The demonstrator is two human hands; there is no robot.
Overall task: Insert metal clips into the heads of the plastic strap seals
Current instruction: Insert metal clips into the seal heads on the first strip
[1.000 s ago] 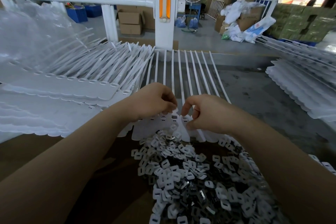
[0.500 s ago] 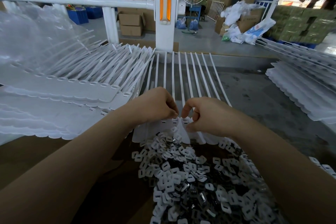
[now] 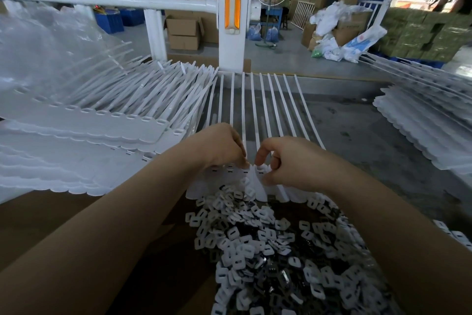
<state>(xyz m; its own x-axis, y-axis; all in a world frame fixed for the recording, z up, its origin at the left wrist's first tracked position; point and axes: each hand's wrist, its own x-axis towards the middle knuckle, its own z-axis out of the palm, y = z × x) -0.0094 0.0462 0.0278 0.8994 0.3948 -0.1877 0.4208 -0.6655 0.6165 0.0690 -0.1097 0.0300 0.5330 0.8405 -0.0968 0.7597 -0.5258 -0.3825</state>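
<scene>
Factory floor stretches behind a white fence post [image 3: 233, 20]. At frame centre my left hand [image 3: 222, 146] and right hand [image 3: 288, 161] both pinch the strap seal heads [image 3: 255, 174]; metal clips [image 3: 275, 250] are heaped just below.

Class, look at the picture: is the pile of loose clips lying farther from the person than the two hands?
No, the clip pile lies nearer the person than both hands, between the forearms.

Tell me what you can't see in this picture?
- Head view: the left hand hides its own fingertips, so any clip there is hidden.
- The right hand covers part of the strap heads.
- The clip pile runs off the bottom edge.
- Background people are too small.
</scene>
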